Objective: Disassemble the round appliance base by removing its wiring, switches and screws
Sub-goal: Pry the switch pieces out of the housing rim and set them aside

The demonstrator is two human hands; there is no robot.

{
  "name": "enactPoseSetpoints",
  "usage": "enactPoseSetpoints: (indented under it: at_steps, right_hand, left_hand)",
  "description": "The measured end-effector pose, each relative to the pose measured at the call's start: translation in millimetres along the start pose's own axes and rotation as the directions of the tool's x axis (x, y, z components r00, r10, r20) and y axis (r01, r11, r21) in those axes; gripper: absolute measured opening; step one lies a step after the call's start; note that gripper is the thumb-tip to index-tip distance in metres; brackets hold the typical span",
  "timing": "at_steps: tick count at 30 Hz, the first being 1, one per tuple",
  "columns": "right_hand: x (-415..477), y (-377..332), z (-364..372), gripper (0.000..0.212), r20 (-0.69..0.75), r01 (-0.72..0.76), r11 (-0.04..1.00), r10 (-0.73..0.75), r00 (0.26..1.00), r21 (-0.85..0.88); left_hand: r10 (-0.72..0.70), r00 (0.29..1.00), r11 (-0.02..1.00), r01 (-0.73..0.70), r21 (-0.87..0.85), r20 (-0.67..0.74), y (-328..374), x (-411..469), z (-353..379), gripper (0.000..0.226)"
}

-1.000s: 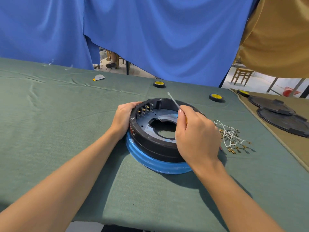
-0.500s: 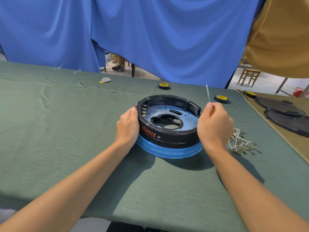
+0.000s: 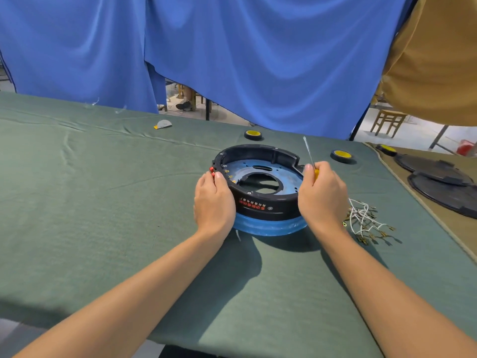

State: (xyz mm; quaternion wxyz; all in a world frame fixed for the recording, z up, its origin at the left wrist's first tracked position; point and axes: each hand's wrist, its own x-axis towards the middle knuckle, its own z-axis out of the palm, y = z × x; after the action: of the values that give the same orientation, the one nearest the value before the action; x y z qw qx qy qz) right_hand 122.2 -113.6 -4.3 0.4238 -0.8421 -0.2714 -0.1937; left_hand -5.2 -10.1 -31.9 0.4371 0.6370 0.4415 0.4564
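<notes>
The round appliance base (image 3: 260, 205) is a black ring on a blue rim with a blue inner plate, and it lies on the green cloth. My left hand (image 3: 213, 200) rests against its left side, fingers near the red switches (image 3: 211, 170). My right hand (image 3: 321, 193) sits at the base's right side and grips a yellow-handled screwdriver (image 3: 309, 157) whose thin shaft points up. A bundle of white wires (image 3: 364, 218) with brass terminals lies on the cloth to the right of that hand.
Two black-and-yellow wheels (image 3: 253, 135) (image 3: 341, 155) lie behind the base. A small grey piece (image 3: 163, 124) lies far left. Black round covers (image 3: 444, 182) rest on a tan mat at the right. Blue curtains hang behind the table.
My right hand lifted out of the base's inside and moved to its right side with the screwdriver. The base has turned, so its red-lettered side now faces me.
</notes>
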Motion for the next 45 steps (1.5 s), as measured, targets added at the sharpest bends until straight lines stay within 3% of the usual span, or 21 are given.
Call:
enactPoseSetpoints:
  at_steps: [3,5,7,11,13,16,19,22,27,30,35,40,45]
  right_hand:
    - [-8,0,-12,0.030,-0.050,0.120,0.992,-0.119,0.992,0.031]
    - [-26,-4,-21,0.026,-0.064,0.247,0.962,-0.241,0.968,0.120]
    - [-48,-9,-27,0.023,0.012,0.327,0.927,-0.334,0.942,0.187]
    - [-80,-13,-26,0.019,0.289,0.319,0.905,-0.397,0.871,0.280]
    - [-85,-14,-25,0.021,0.373,0.322,0.911,-0.402,0.836,0.259]
    - [-84,-16,-26,0.026,0.399,0.326,0.924,-0.380,0.834,0.199]
    - [-82,-16,-27,0.025,0.443,0.320,0.930,-0.368,0.818,0.180]
    - [-80,-15,-30,0.024,0.490,0.348,0.920,-0.392,0.778,0.183]
    - [-84,-18,-33,0.015,0.430,0.357,0.907,-0.421,0.799,0.224]
    - [-87,-22,-32,0.014,0.412,0.355,0.907,-0.420,0.808,0.229]
    - [-95,-28,-31,0.017,0.392,0.383,0.906,-0.423,0.817,0.180]
    - [-111,-37,-31,0.009,0.336,0.429,0.903,-0.412,0.847,0.024]
    - [-116,-44,-34,0.007,0.407,0.493,0.857,-0.402,0.820,-0.148]
  left_hand:
    - [0.133,0.990,0.960,-0.118,0.255,-0.046,0,9,-10,0.041]
    - [0.333,0.942,0.911,-0.308,0.275,-0.047,3,25,-21,0.046]
    - [0.472,0.873,0.846,-0.487,0.217,0.118,5,46,-31,0.047]
    - [0.469,0.696,0.734,-0.649,0.198,0.543,2,73,-28,0.041]
    - [0.414,0.672,0.745,-0.638,0.196,0.614,0,75,-22,0.039]
    - [0.386,0.714,0.790,-0.583,0.190,0.584,0,72,-17,0.042]
    - [0.361,0.755,0.743,-0.588,0.321,0.547,4,63,-12,0.044]
    - [0.326,0.753,0.706,-0.596,0.383,0.571,11,58,-10,0.044]
    - [0.206,0.599,0.756,-0.599,0.263,0.774,22,68,-31,0.045]
    - [0.172,0.532,0.731,-0.633,0.254,0.829,25,73,-36,0.046]
    - [0.194,0.574,0.720,-0.634,0.283,0.795,24,67,-32,0.046]
    - [0.231,0.606,0.700,-0.647,0.303,0.761,20,58,-30,0.047]
    - [0.217,0.611,0.683,-0.652,0.329,0.761,22,54,-30,0.046]
